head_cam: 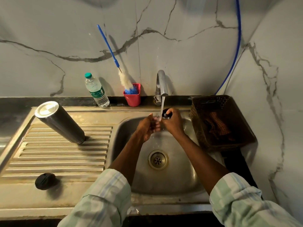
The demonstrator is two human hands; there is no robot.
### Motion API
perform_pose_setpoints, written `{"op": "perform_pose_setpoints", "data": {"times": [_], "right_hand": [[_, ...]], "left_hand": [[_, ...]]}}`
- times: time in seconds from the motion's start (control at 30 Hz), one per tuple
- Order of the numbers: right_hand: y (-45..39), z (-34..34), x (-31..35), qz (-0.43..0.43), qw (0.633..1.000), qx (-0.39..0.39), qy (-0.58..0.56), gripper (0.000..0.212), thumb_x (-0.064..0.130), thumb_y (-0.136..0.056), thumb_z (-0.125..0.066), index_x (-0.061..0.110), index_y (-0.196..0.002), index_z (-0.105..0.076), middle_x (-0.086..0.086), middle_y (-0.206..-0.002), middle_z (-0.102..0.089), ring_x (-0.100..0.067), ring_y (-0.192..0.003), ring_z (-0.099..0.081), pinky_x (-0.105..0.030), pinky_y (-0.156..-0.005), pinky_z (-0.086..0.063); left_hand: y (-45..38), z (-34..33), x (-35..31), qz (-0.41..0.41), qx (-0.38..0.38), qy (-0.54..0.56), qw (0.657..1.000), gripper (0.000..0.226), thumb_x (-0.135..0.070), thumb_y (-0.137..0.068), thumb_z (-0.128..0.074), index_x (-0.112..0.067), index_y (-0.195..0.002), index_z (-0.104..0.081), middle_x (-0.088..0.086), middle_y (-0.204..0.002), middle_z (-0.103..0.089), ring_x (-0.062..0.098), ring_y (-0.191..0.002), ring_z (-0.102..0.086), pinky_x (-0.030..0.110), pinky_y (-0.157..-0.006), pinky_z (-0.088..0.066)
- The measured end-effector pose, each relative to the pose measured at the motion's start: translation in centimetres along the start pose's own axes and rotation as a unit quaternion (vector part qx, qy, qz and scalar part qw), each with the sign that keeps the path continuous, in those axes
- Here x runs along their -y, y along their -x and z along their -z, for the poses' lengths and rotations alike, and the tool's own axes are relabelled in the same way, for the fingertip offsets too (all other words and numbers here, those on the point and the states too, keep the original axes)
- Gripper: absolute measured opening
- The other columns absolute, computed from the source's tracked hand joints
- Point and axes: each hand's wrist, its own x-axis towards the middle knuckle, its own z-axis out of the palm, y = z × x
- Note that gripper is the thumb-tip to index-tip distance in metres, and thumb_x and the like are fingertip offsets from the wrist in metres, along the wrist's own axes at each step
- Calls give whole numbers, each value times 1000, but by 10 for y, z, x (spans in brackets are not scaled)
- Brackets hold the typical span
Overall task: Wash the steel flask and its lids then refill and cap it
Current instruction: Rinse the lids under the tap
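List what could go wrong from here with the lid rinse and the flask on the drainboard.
1. The right hand grips a small dark lid beside the tap's stream; wet, it could slip into the sink.
2. The flask stands inverted on the ridged drainboard; a sleeve bump might topple it.
3. The other lid near the counter's front edge could be knocked off.

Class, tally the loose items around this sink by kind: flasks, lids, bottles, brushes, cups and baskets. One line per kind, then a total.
Flasks: 1, the steel flask upside down on the drainboard
Lids: 2, the black lid on the drainboard and the small lid in the right hand
Bottles: 1, the water bottle
Brushes: 1, the bottle brush
Cups: 1, the red cup
Baskets: 1, the brown basket
Total: 7
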Motion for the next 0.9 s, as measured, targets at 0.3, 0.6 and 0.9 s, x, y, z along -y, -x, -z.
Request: {"op": "perform_pose_setpoints", "data": {"times": [0.3, 0.6, 0.9], "right_hand": [[2, 7, 4, -79, 990, 120, -13, 27, 17, -77, -81, 12, -97, -63, 3, -86, -63, -16, -81, -59, -26, -67, -46], [3, 7, 5, -86, 977, 195, 8, 19, 17, -80, -77, 20, -89, -62, 1, -92, -64, -21, -93, -61, -38, -90, -51], [-6, 5, 18, -259, 933, 176, -178, 43, 44, -86, -71, 15, -116, -60, -16, -117, -64, -27, -95, -66, -34, -67, -61]], "left_hand": [[-4, 3, -4, -16, -26, 5, 1000, 26, -24, -102, -50, -4, -105, -67, 13, -91, -72, 21, -80, -67, 30, -72, -57], [-1, 5, 2, -22, -17, 4, 1000, 25, -20, -101, -51, -5, -109, -68, 14, -103, -72, 24, -93, -68, 39, -89, -55], [3, 4, -3, -49, -13, -4, 999, 27, -24, -99, -53, -6, -111, -69, 14, -108, -73, 27, -102, -69, 37, -90, -55]]}}
